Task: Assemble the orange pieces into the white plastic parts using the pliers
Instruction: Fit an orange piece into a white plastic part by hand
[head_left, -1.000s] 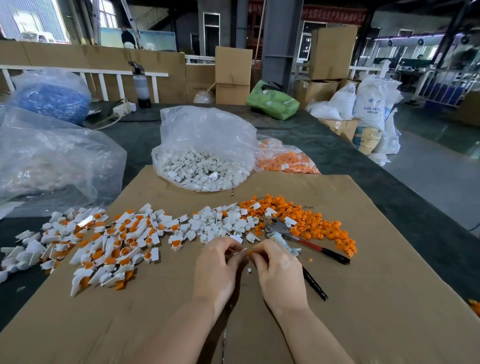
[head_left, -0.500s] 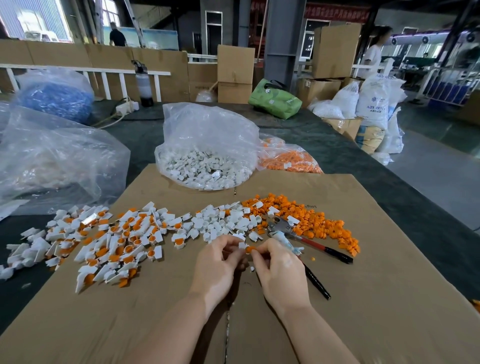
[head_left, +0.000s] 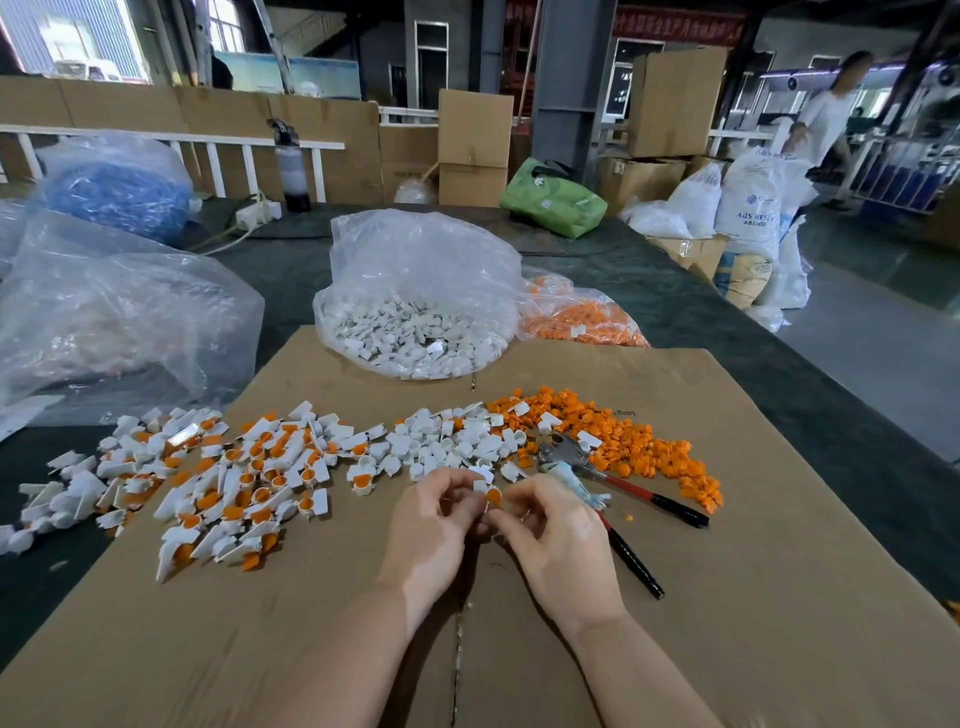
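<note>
Compared with a second ago, the orange piece now sits in the white plastic part pinched between left hand and right hand; the pliers lie untouched beside; crimping likely follows.

Left hand & right hand are pinching a white plastic part w/ orange piece between fingertips, over mid cardboard sheet. Pliers are lying just right of hands, beside loose orange pieces pile.
</note>
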